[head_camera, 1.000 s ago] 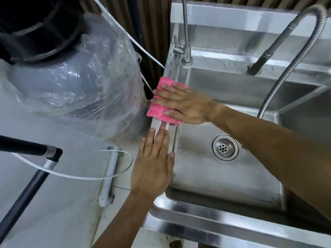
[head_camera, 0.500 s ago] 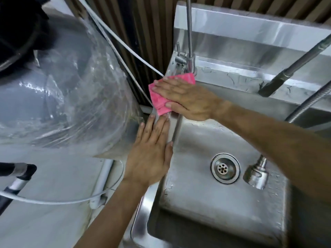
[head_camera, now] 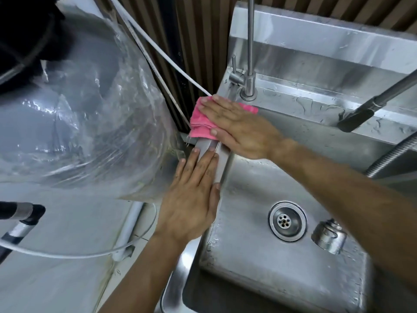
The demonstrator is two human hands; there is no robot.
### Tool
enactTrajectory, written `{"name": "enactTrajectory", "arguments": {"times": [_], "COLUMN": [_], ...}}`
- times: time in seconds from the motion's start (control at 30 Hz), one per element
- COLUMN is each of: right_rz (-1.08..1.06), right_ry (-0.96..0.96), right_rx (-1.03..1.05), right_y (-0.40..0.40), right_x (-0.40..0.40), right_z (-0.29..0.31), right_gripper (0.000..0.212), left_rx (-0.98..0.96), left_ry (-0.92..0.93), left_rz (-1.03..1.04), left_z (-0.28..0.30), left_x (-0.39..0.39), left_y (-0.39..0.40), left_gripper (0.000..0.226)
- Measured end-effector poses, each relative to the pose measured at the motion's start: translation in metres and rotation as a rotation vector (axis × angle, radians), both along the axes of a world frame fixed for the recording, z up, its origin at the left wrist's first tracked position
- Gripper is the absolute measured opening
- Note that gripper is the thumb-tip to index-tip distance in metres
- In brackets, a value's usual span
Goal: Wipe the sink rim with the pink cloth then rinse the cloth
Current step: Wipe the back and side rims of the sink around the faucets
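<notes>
Pressing the pink cloth (head_camera: 200,122) flat on the sink rim (head_camera: 208,146), I judge the wiping half of the job to be under way and the rinse not begun. Taking the small tap (head_camera: 248,86) at the sink's back left corner as my marker: far to its left stands a grey drum wrapped in clear plastic (head_camera: 90,123), with white tubing (head_camera: 158,50) running past it toward the rim. Nearer the tap, my left hand (head_camera: 191,199) lies palm down on the rim in front of it, fingers spread flat, gripping nothing, only bracing me. Just in front of the tap, my right hand (head_camera: 239,129) is laid open over the folded cloth, pinning it to the steel rather than pinching it. To do this well I should keep even pressure through the whole palm and work right around the tap's base. Right of the tap, the steel basin looks wet, with its drain (head_camera: 287,221) open and a spray head (head_camera: 328,237) hanging beside it.
</notes>
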State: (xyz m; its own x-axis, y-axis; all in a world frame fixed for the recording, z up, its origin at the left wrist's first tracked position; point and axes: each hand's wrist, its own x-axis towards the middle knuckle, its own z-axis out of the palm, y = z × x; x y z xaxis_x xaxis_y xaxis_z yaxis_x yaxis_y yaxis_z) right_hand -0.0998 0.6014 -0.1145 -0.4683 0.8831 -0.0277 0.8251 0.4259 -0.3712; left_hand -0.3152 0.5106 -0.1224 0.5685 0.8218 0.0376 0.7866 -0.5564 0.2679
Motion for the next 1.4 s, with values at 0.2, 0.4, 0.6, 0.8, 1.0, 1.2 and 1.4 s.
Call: {"name": "enactTrajectory", "arguments": {"times": [0.2, 0.4, 0.6, 0.8, 1.0, 1.2, 1.4], "right_rz": [-0.485, -0.272, -0.357, -0.380, -0.121, -0.338, -0.281], "right_ry": [0.194, 0.068, 0.077, 0.035, -0.053, 0.090, 0.120], "right_rx": [0.069, 0.062, 0.090, 0.029, 0.088, 0.053, 0.087], "right_y": [-0.006, -0.007, 0.037, 0.003, 0.037, -0.010, 0.025], "right_x": [-0.034, -0.013, -0.024, -0.018, 0.007, -0.004, -0.002], "right_z": [-0.007, -0.005, 0.001, -0.001, 0.006, -0.010, -0.003], "right_gripper": [0.056, 0.061, 0.056, 0.061, 0.061, 0.061, 0.055], "left_rx": [-0.031, 0.015, -0.003, -0.022, -0.017, 0.041, 0.020], "left_ry": [-0.018, 0.016, 0.024, -0.037, -0.065, 0.007, 0.019], "left_rz": [0.014, 0.030, 0.014, 0.052, 0.067, 0.070, 0.068], "left_z": [0.002, -0.005, -0.005, -0.006, -0.002, -0.009, -0.011], "left_x": [0.024, 0.024, 0.022, 0.023, 0.038, 0.037, 0.037], "left_y": [0.038, 0.034, 0.034, 0.038, 0.051, 0.046, 0.048], "left_gripper": [0.059, 0.061, 0.062, 0.062, 0.060, 0.063, 0.064]}}
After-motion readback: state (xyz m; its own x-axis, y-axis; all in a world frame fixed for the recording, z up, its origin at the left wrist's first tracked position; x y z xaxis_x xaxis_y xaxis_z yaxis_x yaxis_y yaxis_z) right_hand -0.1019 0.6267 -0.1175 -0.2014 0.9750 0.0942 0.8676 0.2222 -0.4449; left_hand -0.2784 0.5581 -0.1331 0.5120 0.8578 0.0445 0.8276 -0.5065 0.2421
